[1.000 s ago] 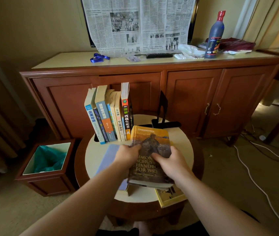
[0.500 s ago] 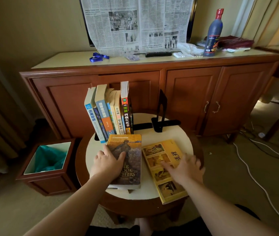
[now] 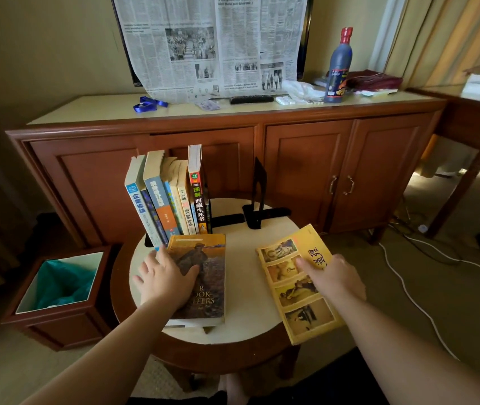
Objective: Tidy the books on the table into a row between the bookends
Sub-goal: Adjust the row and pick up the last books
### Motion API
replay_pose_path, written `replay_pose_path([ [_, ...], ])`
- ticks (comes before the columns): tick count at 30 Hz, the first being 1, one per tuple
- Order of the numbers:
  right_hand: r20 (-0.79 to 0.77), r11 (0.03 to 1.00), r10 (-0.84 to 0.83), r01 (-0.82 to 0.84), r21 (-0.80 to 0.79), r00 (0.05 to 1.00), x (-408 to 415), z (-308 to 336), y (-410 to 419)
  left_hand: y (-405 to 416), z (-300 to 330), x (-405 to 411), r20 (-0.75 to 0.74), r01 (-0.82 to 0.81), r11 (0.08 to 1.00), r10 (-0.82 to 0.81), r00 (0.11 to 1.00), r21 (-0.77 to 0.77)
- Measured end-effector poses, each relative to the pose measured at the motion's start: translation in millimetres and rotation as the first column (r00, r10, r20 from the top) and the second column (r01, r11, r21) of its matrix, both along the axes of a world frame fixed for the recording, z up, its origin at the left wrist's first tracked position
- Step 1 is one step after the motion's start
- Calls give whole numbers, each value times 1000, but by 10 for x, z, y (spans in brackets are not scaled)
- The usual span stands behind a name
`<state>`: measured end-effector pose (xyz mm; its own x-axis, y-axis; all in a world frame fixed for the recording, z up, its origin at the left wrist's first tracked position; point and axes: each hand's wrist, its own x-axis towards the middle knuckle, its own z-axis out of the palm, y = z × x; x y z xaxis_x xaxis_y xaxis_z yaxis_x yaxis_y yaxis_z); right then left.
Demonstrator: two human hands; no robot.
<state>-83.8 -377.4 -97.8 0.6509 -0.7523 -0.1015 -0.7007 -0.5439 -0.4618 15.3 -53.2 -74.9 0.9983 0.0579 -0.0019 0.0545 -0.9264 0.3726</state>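
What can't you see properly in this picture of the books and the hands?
All in the head view:
- Brown book: the left hand covers the start of its title words.
- Books under the brown book: only edges peek out, so their number is unclear.
- Yellow book: the right hand hides part of its cover; whether the fingers grip its far edge is unclear.
- Left bookend: hidden behind the upright books.
- Newspaper: print too small, top cut off.
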Motion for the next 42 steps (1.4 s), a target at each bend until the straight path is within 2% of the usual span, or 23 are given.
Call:
replay_pose_path([
  [2, 131, 996, 50, -60, 73, 990, 33, 93, 7, -71, 27, -19, 142, 101, 991, -87, 986, -92],
  [4, 306, 977, 67, -124, 171, 950, 79, 190, 62, -178, 109, -47, 221, 227, 929, -165, 961, -294],
  [6, 453, 946, 66, -200, 255, 889, 135, 291, 149, -306, 288, -91, 125, 269, 747, -245, 961, -609],
  [8, 555, 912, 98, -298, 282, 826, 170, 411, 261, -443, 536, -153, -72, 123, 469, -376, 924, -874],
  [9, 592, 892, 126, -352, 284, 796, 184, 460, 317, -492, 649, -159, -132, 46, 362, -451, 883, -931],
  [10, 616, 871, 157, -402, 282, 772, 197, 495, 364, -534, 757, -156, -158, 4, 308, -499, 852, -951],
  [11, 624, 849, 192, -448, 281, 757, 208, 525, 409, -564, 855, -149, -171, -14, 296, -514, 841, -955],
  [14, 575, 825, 314, -517, 229, 756, 252, 529, 512, -610, 1009, -92, -179, 1, 388, -428, 886, -922],
  [17, 403, 881, 460, -463, -98, 791, 248, 565, 628, -629, 1102, -126, -147, 48, 451, -387, 910, -891],
  [20, 329, 782, 624, -566, -261, 709, 167, 671, 848, -693, 1099, -111, -153, 11, 416, -357, 922, -909],
  [23, 272, 766, 631, -527, -368, 727, 146, 622, 1038, -773, 1115, -73, -166, -17, 366, -382, 909, -930],
  [25, 272, 812, 562, -457, -363, 781, 193, 583, 1097, -827, 1114, -75, -119, 48, 383, -400, 909, -922],
  [28, 255, 874, 472, -409, -262, 844, 291, 561, 1136, -877, 1068, -98, 62, 343, 530, -476, 877, -775],
  [29, 262, 890, 447, -396, -225, 855, 325, 546, 1135, -888, 1047, -102, 114, 436, 552, -522, 845, -711],
  [31, 309, 917, 398, -372, -141, 864, 372, 518, 1112, -884, 972, -66, 142, 531, 538, -602, 786, -655],
  [33, 343, 926, 371, -371, -69, 863, 401, 479, 1081, -822, 904, 5, 99, 519, 527, -631, 769, -673],
  [34, 352, 920, 383, -387, -62, 854, 419, 455, 1070, -753, 831, 60, 73, 513, 556, -629, 774, -654],
  [36, 351, 910, 407, -408, -74, 843, 457, 405, 1064, -574, 627, 160, 77, 482, 680, -535, 842, -552],
  [38, 342, 920, 387, -384, -81, 856, 519, 387, 1059, -314, 362, 268, 105, 369, 838, -358, 928, -401],
  [39, 348, 926, 371, -369, -76, 861, 567, 380, 1050, -170, 236, 313, 123, 309, 888, -284, 951, -340],
  [41, 371, 937, 339, -345, -53, 864, 662, 415, 1020, 101, 26, 396, 44, 209, 926, -206, 978, -315],
  [42, 387, 938, 332, -346, -35, 860, 726, 450, 1015, 212, -62, 438, -45, 173, 910, -204, 978, -377],
])
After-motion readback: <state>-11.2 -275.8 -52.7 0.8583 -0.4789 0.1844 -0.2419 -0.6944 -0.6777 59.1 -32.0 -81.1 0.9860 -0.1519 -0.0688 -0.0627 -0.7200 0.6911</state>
